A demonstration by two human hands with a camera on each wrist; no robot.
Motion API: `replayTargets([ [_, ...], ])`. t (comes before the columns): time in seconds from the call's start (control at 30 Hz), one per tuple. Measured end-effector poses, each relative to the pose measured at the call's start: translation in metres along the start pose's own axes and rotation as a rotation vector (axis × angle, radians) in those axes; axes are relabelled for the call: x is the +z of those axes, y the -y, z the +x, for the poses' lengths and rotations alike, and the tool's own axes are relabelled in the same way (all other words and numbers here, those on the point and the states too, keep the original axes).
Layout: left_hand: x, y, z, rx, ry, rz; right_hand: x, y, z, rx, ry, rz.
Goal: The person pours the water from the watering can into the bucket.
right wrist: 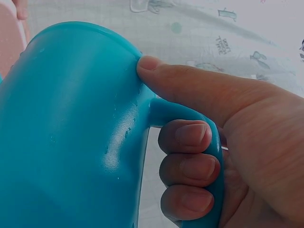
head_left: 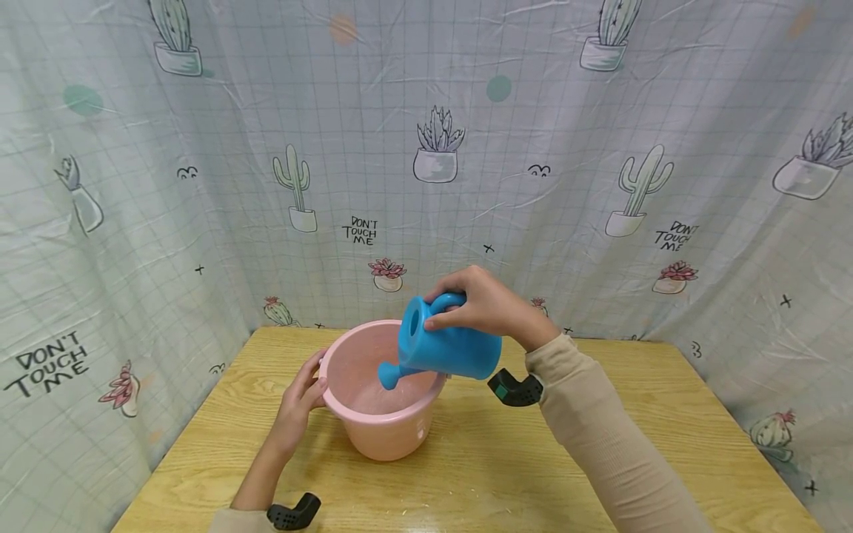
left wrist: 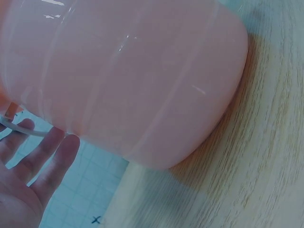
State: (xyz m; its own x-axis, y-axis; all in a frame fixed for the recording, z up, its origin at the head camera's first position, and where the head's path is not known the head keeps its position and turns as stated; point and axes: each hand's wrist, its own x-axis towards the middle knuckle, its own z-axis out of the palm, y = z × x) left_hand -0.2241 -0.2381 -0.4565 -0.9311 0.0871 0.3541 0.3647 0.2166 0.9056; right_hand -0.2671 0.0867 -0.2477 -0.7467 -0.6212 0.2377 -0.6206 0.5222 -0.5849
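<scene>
A pink bucket (head_left: 389, 437) stands upright on the wooden table, its mouth facing up. At its left rim my left hand (head_left: 301, 400) holds on, fingers against the outside just below the rim and close to a thin pale handle (left wrist: 26, 130). My right hand (head_left: 481, 305) grips a blue watering can (head_left: 456, 352) by its handle. Three fingers wrap through the loop while the thumb (right wrist: 156, 66) presses on the body near the top edge. Tilted, the can has its spout head (head_left: 389, 375) over the bucket's mouth. Droplets cling to the can's side.
The wooden table (head_left: 566, 459) extends to both sides of the bucket. A cactus-print curtain (head_left: 506, 207) hangs behind it and along the left and right sides. Small wet spots show on the tabletop near the front.
</scene>
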Motion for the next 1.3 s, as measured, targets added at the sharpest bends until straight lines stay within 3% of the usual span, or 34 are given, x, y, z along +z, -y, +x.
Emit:
replayTargets([
  [1.3,-0.0013,-0.0015,-0.0004,0.001,0.013,-0.02,-0.0017,0.0019,-0.0017,-0.019,0.007,-0.008],
])
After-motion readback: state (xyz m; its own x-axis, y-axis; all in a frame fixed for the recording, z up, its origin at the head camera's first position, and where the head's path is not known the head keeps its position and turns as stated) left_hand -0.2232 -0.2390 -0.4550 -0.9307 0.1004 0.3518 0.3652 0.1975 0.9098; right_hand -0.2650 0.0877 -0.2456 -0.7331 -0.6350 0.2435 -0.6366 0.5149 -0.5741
